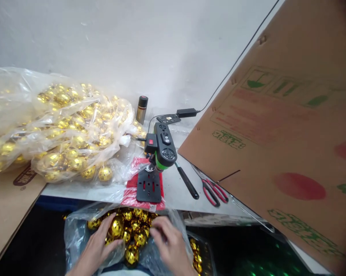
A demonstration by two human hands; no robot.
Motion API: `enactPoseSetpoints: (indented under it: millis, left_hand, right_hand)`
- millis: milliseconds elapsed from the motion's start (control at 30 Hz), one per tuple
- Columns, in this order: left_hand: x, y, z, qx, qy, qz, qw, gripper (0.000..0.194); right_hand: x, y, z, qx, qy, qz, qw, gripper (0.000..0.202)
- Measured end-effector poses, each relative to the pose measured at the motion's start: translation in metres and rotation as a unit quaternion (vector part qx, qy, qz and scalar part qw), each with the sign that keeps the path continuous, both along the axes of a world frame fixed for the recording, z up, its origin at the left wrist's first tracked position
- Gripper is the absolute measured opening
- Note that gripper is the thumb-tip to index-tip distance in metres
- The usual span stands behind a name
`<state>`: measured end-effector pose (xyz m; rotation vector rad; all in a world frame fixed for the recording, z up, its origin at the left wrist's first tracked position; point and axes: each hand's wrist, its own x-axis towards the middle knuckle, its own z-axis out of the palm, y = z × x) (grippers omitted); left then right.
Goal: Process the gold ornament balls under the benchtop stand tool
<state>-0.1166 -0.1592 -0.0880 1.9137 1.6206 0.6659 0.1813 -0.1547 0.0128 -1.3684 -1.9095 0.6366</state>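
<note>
A clear plastic bag [75,234] full of shiny gold mirror balls [140,238] lies open in front of me, at the table's front edge. My left hand [99,243] reaches in from the left with thumb and fingers apart, beside a larger gold ball [117,227]. My right hand [169,241] is at the bag's right side, its fingers curled in next to the balls. What those fingers hold, if anything, is hidden. Another gold ball [132,255] lies nearest to me, between the hands.
A small black drill press [165,147] stands on red plastic [132,188]. Large bags of gold balls [83,130] fill the left. Right of the press lie a black-handled tool [187,182] and scissors [214,191], beside a large cardboard box [276,134]. A spray can [141,109] stands behind.
</note>
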Motion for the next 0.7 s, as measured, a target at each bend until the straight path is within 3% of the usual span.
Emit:
enactPoseSetpoints:
  millis: [33,100,200,333,433,567,700]
  left_hand:
    - [-0.003,-0.005,-0.005,-0.018,0.028,-0.003,0.999,0.061]
    - [-0.008,-0.012,-0.008,-0.054,0.076,-0.022,0.995,0.058]
    - [-0.017,-0.022,-0.002,-0.054,0.113,-0.078,0.989,0.058]
    - [-0.021,-0.04,-0.002,0.07,0.155,-0.156,0.973,0.081]
    - [-0.012,-0.051,-0.016,0.104,0.189,-0.19,0.958,0.075]
    - [-0.001,-0.06,-0.037,0.045,0.216,-0.154,0.963,0.076]
    - [-0.001,-0.063,-0.034,-0.043,0.206,-0.106,0.972,0.073]
  right_hand:
    - [-0.001,-0.013,-0.016,-0.097,-0.065,0.046,0.992,0.018]
    - [-0.005,-0.036,-0.045,-0.279,-0.196,0.075,0.937,0.022]
    - [-0.01,-0.056,-0.074,-0.349,-0.237,0.076,0.903,0.036]
    - [-0.015,-0.061,-0.085,-0.34,-0.227,0.078,0.909,0.062]
    - [-0.027,-0.055,-0.087,-0.303,-0.197,0.126,0.924,0.074]
    - [-0.048,-0.037,-0.095,-0.285,-0.18,0.176,0.925,0.065]
    - [-0.053,-0.022,-0.101,-0.282,-0.18,0.176,0.926,0.051]
